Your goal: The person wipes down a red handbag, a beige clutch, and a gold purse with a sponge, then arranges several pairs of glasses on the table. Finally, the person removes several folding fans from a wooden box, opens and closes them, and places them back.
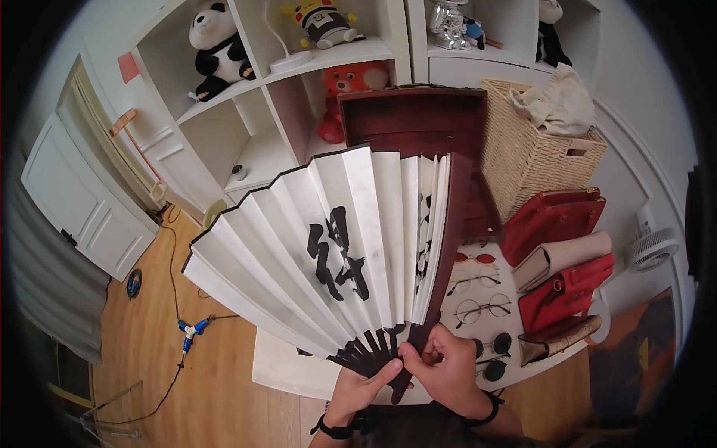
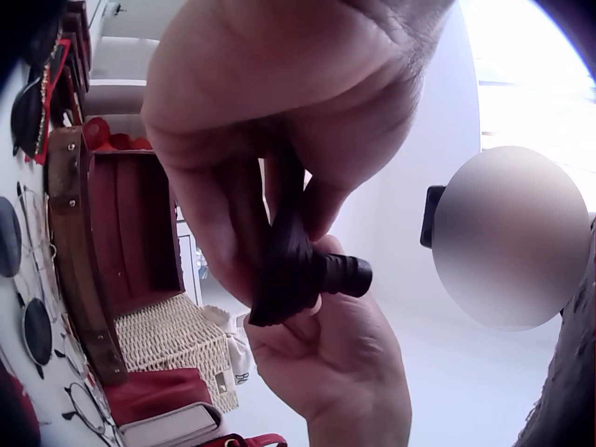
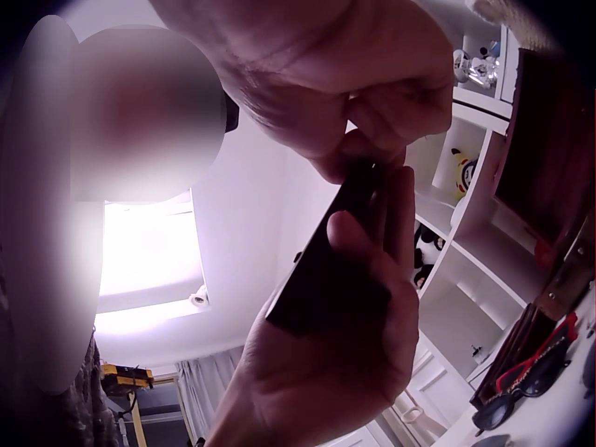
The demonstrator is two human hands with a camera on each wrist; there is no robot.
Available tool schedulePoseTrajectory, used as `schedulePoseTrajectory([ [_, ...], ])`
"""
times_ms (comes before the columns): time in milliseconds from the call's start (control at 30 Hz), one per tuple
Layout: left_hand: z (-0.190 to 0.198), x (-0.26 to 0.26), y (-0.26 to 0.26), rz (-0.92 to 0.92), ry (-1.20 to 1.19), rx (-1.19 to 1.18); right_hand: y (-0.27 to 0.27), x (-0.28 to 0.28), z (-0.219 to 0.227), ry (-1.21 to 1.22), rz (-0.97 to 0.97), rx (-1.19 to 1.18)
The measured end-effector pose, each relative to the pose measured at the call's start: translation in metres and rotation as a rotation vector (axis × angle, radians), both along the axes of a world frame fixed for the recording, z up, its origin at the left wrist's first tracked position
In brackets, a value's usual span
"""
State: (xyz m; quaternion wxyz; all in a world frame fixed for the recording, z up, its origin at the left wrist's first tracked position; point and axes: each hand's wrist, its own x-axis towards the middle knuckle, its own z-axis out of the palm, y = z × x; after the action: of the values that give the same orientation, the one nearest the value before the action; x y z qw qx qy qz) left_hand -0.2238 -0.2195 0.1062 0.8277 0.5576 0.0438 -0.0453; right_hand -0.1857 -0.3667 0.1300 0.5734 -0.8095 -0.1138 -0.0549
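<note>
A large folding fan (image 1: 291, 257) with white pleated paper, a black brush-written character and dark ribs is spread toward the left in the head view. Its right-hand folds are still bunched beside the dark red-brown outer guard (image 1: 452, 224). My left hand (image 1: 357, 392) holds the fan low at the rib ends, thumb over the ribs. Just to the right, my right hand (image 1: 448, 371) pinches the foot of the guard between thumb and curled fingers. Both wrist views show the dark rib end (image 2: 293, 261) between the two hands, seen from below.
Behind the fan stands an open dark red case (image 1: 411, 116), next to a woven basket (image 1: 545, 160). Glasses (image 1: 484, 310) and red handbags (image 1: 564, 291) lie on the white table (image 1: 287, 366) at right. Shelves with plush toys line the back; a cable (image 1: 175, 388) crosses the floor.
</note>
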Motion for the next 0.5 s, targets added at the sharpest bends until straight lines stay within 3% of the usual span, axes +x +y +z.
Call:
schedulePoseTrajectory([
  [200, -0.014, -0.002, -0.008, 0.238, -0.140, -0.070, 0.002, -0.004, -0.013, -0.049, -0.003, 0.046],
  [500, -0.016, -0.001, -0.008, 0.228, -0.108, 0.123, 0.001, -0.008, -0.009, -0.221, 0.041, -0.117],
])
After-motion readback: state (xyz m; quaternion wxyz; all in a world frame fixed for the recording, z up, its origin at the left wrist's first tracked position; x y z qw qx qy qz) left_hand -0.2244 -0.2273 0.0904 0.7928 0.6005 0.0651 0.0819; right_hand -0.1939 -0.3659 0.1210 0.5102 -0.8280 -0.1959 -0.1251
